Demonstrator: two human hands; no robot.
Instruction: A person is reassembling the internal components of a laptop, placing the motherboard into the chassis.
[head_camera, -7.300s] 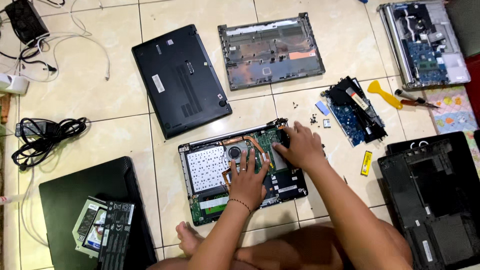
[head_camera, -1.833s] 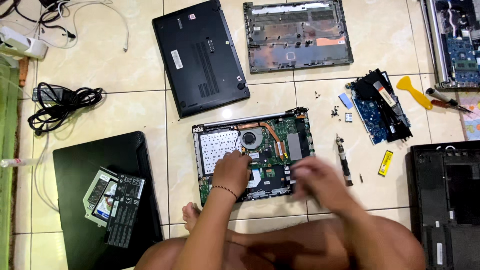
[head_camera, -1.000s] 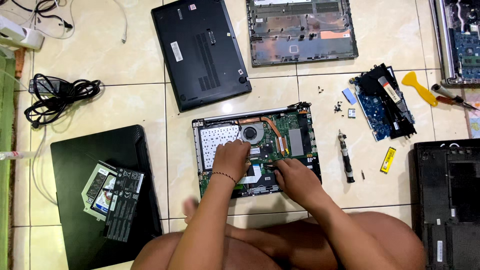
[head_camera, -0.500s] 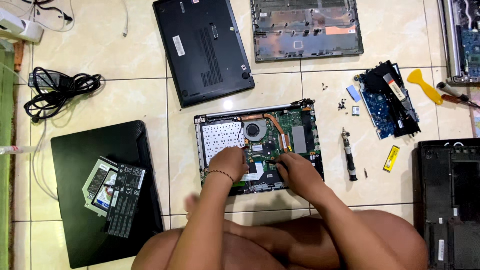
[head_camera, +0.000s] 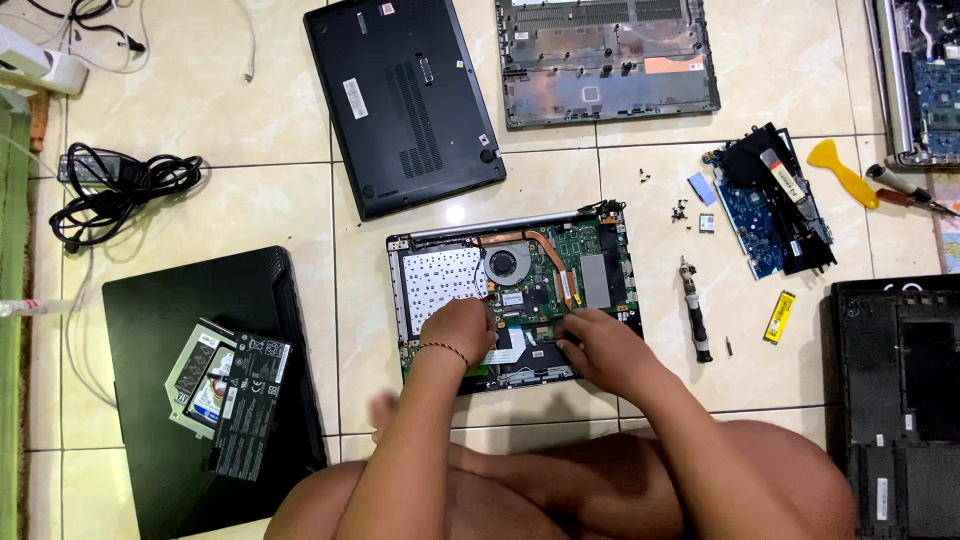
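Head view, seated on the cream tiled floor (head_camera: 250, 210). My left hand (head_camera: 458, 328) rests curled, knuckles up, on the lower middle of the opened laptop chassis with its green circuit board and copper heat pipe exposed (head_camera: 590, 250), which lies on the tile directly before my knees. Its fingertips press down near the board's centre; whether they pinch anything I cannot tell. My right hand (head_camera: 600, 345) lies just beside it at the chassis's lower right edge, fingers bent down onto the board (nothing visibly gripped, though the tips are hidden).

The round grey cooling fan (head_camera: 508, 265) sits above my left hand; the white perforated keyboard backing (head_camera: 440, 285) lies to its left. A black-handled screwdriver (head_camera: 694, 322) lies on the tile just right of the chassis, small dark loose screws (head_camera: 680, 210) beyond it, a yellow plastic pry tool (head_camera: 842, 172) well apart.

Risks, as I judge them: pressing too hard could flex the board or tear a ribbon cable; a sleeve-free wrist dragging outward could scatter the screws; bare fingers on contacts invite static damage.
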